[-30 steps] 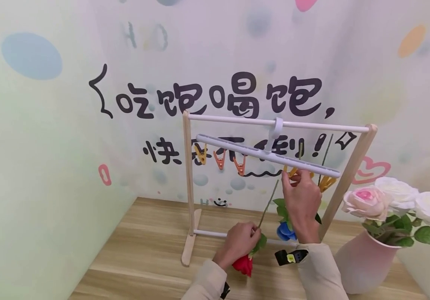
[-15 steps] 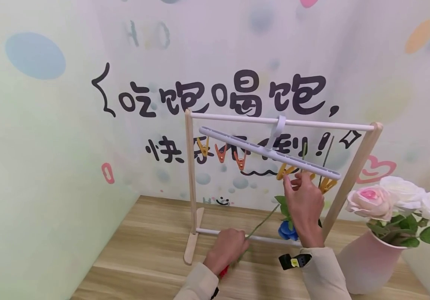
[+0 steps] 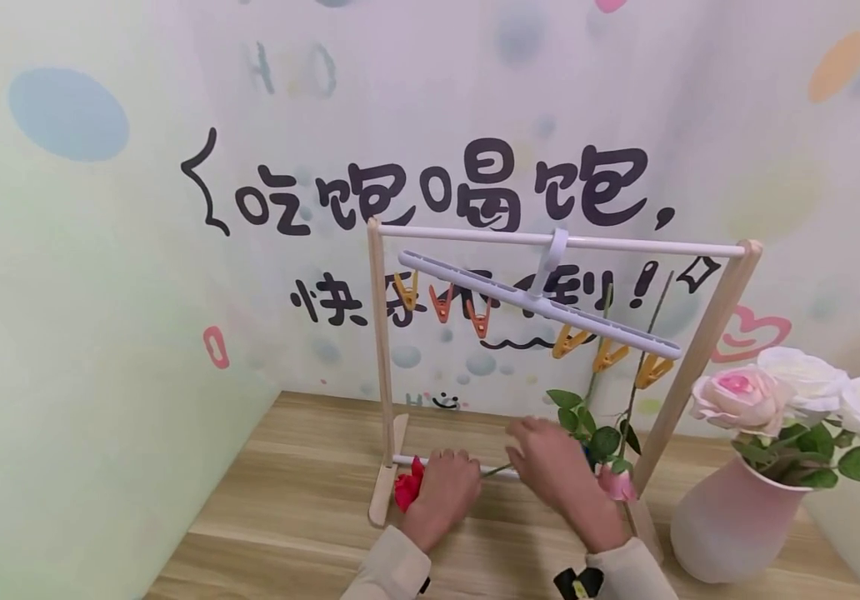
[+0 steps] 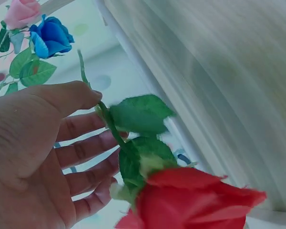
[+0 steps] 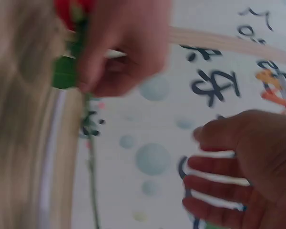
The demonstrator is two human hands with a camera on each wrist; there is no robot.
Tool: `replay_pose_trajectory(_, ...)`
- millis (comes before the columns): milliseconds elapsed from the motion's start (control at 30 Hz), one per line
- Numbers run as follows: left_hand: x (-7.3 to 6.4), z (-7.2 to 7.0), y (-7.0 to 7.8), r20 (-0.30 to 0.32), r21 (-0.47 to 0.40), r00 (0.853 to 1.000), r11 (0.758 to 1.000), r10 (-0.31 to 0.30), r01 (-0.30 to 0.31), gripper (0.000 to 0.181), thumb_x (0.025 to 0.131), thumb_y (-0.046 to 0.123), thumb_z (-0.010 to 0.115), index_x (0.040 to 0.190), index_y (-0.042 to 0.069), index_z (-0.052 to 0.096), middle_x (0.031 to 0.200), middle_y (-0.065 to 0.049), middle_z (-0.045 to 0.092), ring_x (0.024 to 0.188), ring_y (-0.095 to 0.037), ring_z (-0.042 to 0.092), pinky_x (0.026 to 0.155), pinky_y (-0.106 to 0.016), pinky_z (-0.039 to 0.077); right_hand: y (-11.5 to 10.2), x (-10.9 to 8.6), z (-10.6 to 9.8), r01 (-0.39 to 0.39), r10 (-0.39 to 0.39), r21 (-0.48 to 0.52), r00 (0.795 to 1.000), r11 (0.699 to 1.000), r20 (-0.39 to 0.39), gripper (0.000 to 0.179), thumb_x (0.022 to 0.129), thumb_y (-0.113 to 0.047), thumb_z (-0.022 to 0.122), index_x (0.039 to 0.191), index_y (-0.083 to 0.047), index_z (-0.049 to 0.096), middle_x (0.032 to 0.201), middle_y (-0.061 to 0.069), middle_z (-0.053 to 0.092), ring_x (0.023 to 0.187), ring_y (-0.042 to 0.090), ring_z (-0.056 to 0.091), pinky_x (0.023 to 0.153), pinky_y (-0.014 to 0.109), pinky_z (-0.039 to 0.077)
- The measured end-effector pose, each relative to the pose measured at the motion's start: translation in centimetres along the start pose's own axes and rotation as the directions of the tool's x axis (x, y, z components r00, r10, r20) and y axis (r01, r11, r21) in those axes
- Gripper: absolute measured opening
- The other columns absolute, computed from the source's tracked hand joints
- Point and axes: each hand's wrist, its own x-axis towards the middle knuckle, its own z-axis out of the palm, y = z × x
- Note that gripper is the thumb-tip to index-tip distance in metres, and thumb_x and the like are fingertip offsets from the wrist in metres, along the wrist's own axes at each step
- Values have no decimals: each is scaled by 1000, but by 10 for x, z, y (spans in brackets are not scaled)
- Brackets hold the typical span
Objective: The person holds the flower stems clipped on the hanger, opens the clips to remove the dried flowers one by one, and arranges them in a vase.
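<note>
My left hand (image 3: 447, 490) pinches the green stem of a red rose (image 4: 190, 200) between thumb and fingers, low by the rack's bottom bar. The bloom points left, and the stem runs right, toward my right hand (image 3: 553, 467). That hand is off the clips, its fingers apart and holding nothing in the right wrist view. Above both hands hangs a tilted pale hanger (image 3: 535, 302), low at its right end. An orange clip (image 3: 478, 319) and a yellow clip (image 3: 569, 340) are among several on it. A blue rose (image 4: 51, 37) and a pink rose (image 3: 617, 482) hang bloom-down at its right side.
A wooden rack (image 3: 381, 350) with white bars carries the hanger and stands on the wood-grain table (image 3: 265, 500). At the right is a pink-white vase (image 3: 730, 529) with white and pink roses (image 3: 741, 402). A printed wall (image 3: 430, 100) rises close behind.
My right hand has let go of the yellow clip and dropped down and left toward the stem. My left hand has turned the red rose from bloom-down to lying sideways, bloom left.
</note>
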Motion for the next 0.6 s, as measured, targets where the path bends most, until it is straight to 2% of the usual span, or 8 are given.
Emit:
replay_pose_trajectory(100, -2, -3, -1, -31, 25, 999, 1000, 17, -16, 18, 94, 31, 63, 91, 15, 73, 86, 0, 64, 79, -19, 61, 72, -33, 44, -8, -11, 14, -17, 23, -45, 990, 999, 136, 21, 79, -16, 81, 95, -9, 70, 91, 5, 66, 81, 24, 64, 56, 38, 52)
replay_pose_trajectory(267, -6, -9, -3, -115, 102, 991, 993, 68, -56, 14, 93, 29, 66, 90, 16, 73, 83, 2, 61, 76, -16, 57, 69, -31, 40, -11, -20, 31, -9, 17, -35, 972, 999, 234, 22, 75, -14, 85, 92, -10, 71, 85, 3, 62, 78, 22, 59, 59, 37, 53)
replay_pose_trajectory(433, -11, -15, -5, -176, 179, 976, 979, 126, -95, 7, 94, 26, 67, 93, 21, 72, 83, 6, 62, 79, -13, 54, 70, -28, 34, -10, -22, 42, 5, -7, 10, 976, 1000, 220, 14, 77, -13, 83, 80, -17, 70, 71, -5, 55, 66, 15, 55, 53, 31, 46)
replay_pose_trajectory(600, -13, -18, -8, -222, 199, 957, 970, 185, -141, 7, 94, 25, 67, 99, 24, 72, 94, 9, 66, 89, -12, 57, 77, -27, 38, -11, -24, 42, 7, -24, 90, 982, 996, 189, 15, 81, -14, 79, 74, -21, 69, 64, -10, 52, 56, 6, 49, 49, 24, 39)
